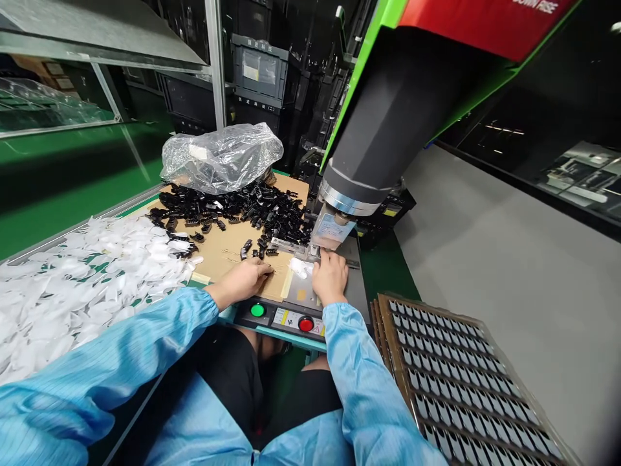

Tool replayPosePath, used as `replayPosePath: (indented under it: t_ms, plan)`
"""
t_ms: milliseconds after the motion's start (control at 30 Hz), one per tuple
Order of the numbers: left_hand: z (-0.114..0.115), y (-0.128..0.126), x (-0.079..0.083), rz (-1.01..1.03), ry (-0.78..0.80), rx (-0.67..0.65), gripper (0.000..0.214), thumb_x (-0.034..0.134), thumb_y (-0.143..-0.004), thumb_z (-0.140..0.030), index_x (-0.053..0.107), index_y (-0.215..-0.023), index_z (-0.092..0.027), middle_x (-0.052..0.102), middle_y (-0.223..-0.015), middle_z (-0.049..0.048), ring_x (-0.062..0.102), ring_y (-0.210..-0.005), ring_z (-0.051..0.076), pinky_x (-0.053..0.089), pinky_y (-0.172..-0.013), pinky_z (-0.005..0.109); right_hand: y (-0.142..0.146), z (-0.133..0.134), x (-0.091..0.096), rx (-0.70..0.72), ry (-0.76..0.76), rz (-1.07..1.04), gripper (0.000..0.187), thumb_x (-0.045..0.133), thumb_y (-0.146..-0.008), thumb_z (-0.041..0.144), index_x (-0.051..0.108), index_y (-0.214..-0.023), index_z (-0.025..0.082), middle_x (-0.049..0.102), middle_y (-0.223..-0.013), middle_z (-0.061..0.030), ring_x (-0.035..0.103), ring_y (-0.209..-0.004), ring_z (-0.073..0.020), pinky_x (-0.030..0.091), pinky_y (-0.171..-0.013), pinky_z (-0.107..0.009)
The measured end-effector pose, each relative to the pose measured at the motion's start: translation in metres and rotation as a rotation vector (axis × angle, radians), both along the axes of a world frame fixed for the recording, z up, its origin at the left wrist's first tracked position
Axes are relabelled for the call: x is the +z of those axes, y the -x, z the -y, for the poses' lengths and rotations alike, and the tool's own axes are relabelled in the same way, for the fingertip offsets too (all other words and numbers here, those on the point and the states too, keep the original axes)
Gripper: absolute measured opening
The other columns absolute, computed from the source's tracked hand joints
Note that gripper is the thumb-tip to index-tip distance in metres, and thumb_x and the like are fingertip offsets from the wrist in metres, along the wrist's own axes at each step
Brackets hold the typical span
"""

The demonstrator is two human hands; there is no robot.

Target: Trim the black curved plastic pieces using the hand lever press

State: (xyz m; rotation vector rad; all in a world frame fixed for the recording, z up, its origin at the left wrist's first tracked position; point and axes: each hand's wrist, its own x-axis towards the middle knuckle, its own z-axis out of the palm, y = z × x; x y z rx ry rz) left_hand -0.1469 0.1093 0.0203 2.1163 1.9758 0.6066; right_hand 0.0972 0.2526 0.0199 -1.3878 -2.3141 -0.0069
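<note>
My left hand point(245, 279) rests low over the cardboard sheet point(228, 243), its fingers curled together; whatever they may pinch is hidden. Just beyond it lie a few loose small black plastic parts point(262, 249). At the small fixture point(291, 246) on the metal machine bed, my right hand point(330, 277) has its fingers bent together, their tips partly hidden right under the block-shaped machine head point(332, 228). What those fingers grip, if anything, cannot be made out. Between my hands sit several white pieces point(301, 266) on the machine bed.
Black parts heap point(242, 210) behind, below a clear plastic bag point(223, 158). White flat pieces point(97, 278) spread at left. In front are a green button point(257, 310) and a red button point(305, 323). Stacked trays point(466, 375) of light parts stand at right. Grey crates point(259, 71) are behind.
</note>
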Motion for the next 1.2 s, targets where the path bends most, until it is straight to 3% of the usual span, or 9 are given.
replayPosePath:
  t_ms: [133,300,500,700,900,1000,1067,1200]
  plan:
    - [-0.015,-0.007,0.012,0.011,0.006,0.053,0.032,0.058,-0.101,-0.024,0.081,-0.123,-0.021,0.078,-0.116,0.0107,0.075,-0.105,0.025,0.06,-0.1,0.037,0.001,-0.002,0.002,0.0,0.03,-0.019,0.054,0.056,-0.096,0.022,0.057,-0.15,0.02,0.061,-0.131,-0.0168,0.045,-0.12,-0.0325,0.04,-0.102,-0.047]
    - [-0.062,-0.038,0.021,0.138,-0.152,0.12,0.034,0.06,-0.102,-0.027,0.079,-0.129,-0.02,0.077,-0.125,0.0104,0.073,-0.114,0.025,0.057,-0.107,0.037,-0.01,-0.001,0.0,0.016,0.029,-0.134,0.052,0.061,-0.094,0.025,0.062,-0.146,0.028,0.061,-0.135,-0.0125,0.047,-0.125,-0.0317,0.044,-0.106,-0.047]
    - [-0.114,-0.081,0.011,0.127,-0.164,0.121,0.033,0.06,-0.105,-0.03,0.078,-0.13,-0.018,0.074,-0.119,0.0118,0.071,-0.112,0.023,0.056,-0.102,0.033,-0.057,0.033,-0.025,-0.019,-0.042,-0.303,0.045,0.055,-0.098,0.025,0.064,-0.142,0.021,0.062,-0.139,-0.0131,0.051,-0.13,-0.0277,0.046,-0.115,-0.047]
    - [-0.121,-0.09,0.003,-0.074,-0.145,0.034,0.037,0.056,-0.105,-0.033,0.071,-0.136,-0.02,0.067,-0.123,0.0131,0.066,-0.113,0.027,0.056,-0.1,0.039,-0.111,0.069,-0.048,-0.036,-0.049,-0.351,0.034,0.053,-0.102,0.031,0.069,-0.131,0.022,0.068,-0.132,-0.0123,0.057,-0.126,-0.0283,0.049,-0.114,-0.051]
    - [-0.099,-0.07,0.024,-0.027,-0.068,-0.048,0.061,0.063,-0.1,-0.039,0.054,-0.156,-0.017,0.058,-0.147,0.0176,0.06,-0.135,0.032,0.05,-0.116,0.043,-0.144,0.083,-0.054,0.04,-0.013,-0.288,0.034,0.051,-0.105,0.033,0.069,-0.132,0.023,0.07,-0.136,-0.0105,0.055,-0.136,-0.0291,0.049,-0.12,-0.054]
    - [-0.062,-0.051,0.029,-0.001,-0.023,-0.122,0.066,0.064,-0.099,-0.046,0.052,-0.158,-0.018,0.055,-0.154,0.0167,0.057,-0.141,0.031,0.046,-0.122,0.042,-0.163,0.089,-0.056,0.088,0.021,-0.23,0.04,0.049,-0.104,0.029,0.066,-0.141,0.027,0.068,-0.147,-0.0066,0.049,-0.148,-0.0285,0.047,-0.124,-0.054]
    - [-0.031,-0.038,0.027,-0.065,0.087,-0.205,0.072,0.073,-0.092,-0.048,0.056,-0.156,-0.021,0.053,-0.158,0.016,0.054,-0.145,0.035,0.045,-0.124,0.045,-0.173,0.091,-0.058,0.122,0.047,-0.19,0.049,0.047,-0.103,0.024,0.061,-0.149,0.03,0.063,-0.155,-0.0029,0.044,-0.154,-0.027,0.046,-0.126,-0.054]
    - [0.02,-0.022,0.02,-0.268,0.249,-0.287,0.094,0.084,-0.078,-0.033,0.047,-0.164,-0.026,0.042,-0.171,0.0167,0.042,-0.155,0.042,0.037,-0.128,0.056,-0.181,0.091,-0.063,0.146,0.058,-0.147,0.059,0.043,-0.1,0.015,0.055,-0.156,0.033,0.059,-0.16,-0.002,0.043,-0.156,-0.026,0.043,-0.129,-0.055]
